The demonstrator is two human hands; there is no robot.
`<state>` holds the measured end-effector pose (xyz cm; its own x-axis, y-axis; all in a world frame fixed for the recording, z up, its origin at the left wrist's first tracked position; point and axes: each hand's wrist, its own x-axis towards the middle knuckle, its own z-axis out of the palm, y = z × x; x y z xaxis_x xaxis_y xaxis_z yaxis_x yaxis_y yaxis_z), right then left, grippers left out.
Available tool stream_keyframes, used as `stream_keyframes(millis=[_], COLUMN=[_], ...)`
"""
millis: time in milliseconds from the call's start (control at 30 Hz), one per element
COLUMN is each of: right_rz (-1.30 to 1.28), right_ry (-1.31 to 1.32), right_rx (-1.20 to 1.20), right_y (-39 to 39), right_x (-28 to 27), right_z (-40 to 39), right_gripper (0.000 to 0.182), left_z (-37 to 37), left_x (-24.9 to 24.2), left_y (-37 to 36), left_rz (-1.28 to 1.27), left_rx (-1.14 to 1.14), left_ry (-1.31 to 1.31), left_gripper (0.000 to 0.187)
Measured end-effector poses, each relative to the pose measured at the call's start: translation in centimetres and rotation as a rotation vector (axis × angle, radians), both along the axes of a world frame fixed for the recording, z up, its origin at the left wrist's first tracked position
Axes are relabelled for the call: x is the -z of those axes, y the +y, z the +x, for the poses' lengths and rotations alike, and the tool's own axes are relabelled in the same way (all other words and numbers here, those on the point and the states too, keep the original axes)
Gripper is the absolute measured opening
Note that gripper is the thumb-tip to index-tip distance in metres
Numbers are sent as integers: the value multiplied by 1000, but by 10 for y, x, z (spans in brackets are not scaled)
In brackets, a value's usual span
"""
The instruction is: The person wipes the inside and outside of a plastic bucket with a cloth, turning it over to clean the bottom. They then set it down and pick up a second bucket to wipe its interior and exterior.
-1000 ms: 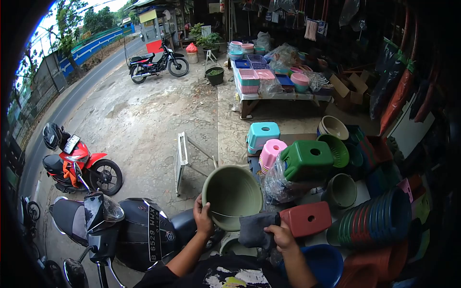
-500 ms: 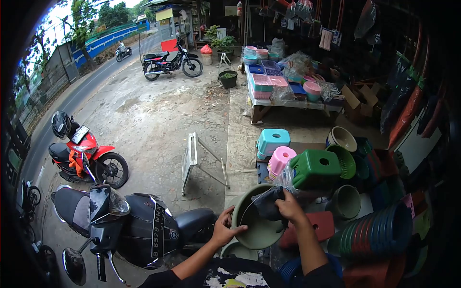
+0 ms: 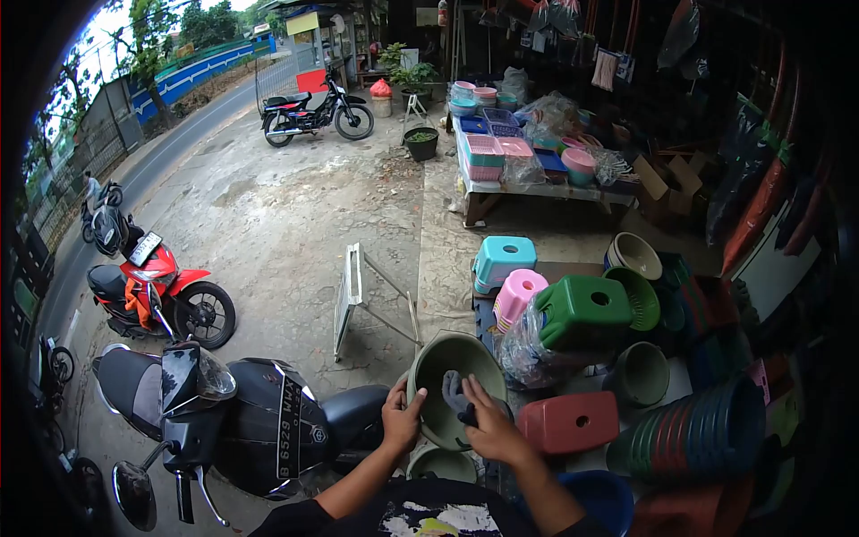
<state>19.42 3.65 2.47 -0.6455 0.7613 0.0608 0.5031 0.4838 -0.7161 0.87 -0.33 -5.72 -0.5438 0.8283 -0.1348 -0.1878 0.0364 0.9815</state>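
Observation:
An olive-green plastic bucket [image 3: 436,356] is tilted in front of me, its mouth facing me. My left hand [image 3: 403,416] grips the bucket's left rim, thumb inside and fingers around the outer wall. Inside the mouth, my right hand [image 3: 494,428] holds a grey cloth [image 3: 452,391] against the inner wall. A dark part of the cloth shows under my right fingers. Just below stands another olive-green bucket [image 3: 440,464], partly hidden by the held one.
To the right are a dark-red stool [image 3: 559,422], a green stool [image 3: 586,309], a stack of buckets [image 3: 689,430] and a blue basin [image 3: 598,501]. A black scooter [image 3: 250,421] stands close on my left. A folding sign [image 3: 351,300] stands ahead, a goods table [image 3: 555,188] behind.
My right hand has moved down and left, bringing the cloth from the bucket's upper right rim into its inside. The bucket has shifted slightly left, with my left hand still on its rim.

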Motion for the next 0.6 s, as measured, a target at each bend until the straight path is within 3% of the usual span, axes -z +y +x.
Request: stream_keyframes(millis=[100, 133, 233, 367, 467, 600], right_rz=[-117, -112, 25, 221, 573, 877], right_ry=[-118, -114, -33, -132, -150, -178], right_rx=[-124, -120, 71, -51, -175, -230], right_y=[-40, -48, -55, -43, -22, 13], right_x=[58, 60, 53, 44, 46, 24], right_z=[-37, -44, -50, -22, 11, 44], right_gripper=[85, 85, 84, 65, 34, 29], left_z=[-1, 2, -4, -27, -56, -77], left_x=[18, -2, 3, -18, -28, -48], left_y=[11, 11, 15, 14, 8, 0], left_rz=[40, 23, 128, 94, 103, 130], left_rx=[-46, -72, -111, -79, 1, 151], left_ry=[61, 78, 33, -131, -269, -361], left_gripper=[45, 42, 32, 30, 22, 18])
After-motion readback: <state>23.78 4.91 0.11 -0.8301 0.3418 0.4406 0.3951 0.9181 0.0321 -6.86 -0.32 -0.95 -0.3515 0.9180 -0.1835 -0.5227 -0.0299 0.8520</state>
